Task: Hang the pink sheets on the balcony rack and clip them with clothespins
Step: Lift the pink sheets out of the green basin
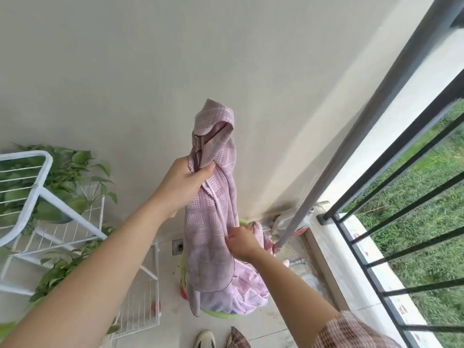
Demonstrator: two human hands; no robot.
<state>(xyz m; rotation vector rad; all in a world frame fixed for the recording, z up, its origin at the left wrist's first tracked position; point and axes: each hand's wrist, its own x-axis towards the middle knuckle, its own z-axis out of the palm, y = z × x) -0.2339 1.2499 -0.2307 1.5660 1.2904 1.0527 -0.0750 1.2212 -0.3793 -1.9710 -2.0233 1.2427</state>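
A pink sheet (214, 197) with a white dotted check pattern hangs bunched in front of the wall. My left hand (185, 183) grips it high up, near its top. Lower down, my right hand (242, 243) pinches the sheet's right edge. The bottom of the sheet trails into a green basin (221, 316) on the floor, where more pink cloth (248, 282) lies. The white drying rack (37, 197) stands at the left, bare. No clothespins are clearly in view.
A grey pole (351, 136) runs diagonally from the floor corner to the top right. Black balcony railing (401, 197) borders the right, with grass beyond. Leafy plants (70, 177) stand behind the rack. A floor drain (178, 246) and my shoe (206, 339) are on the tiles.
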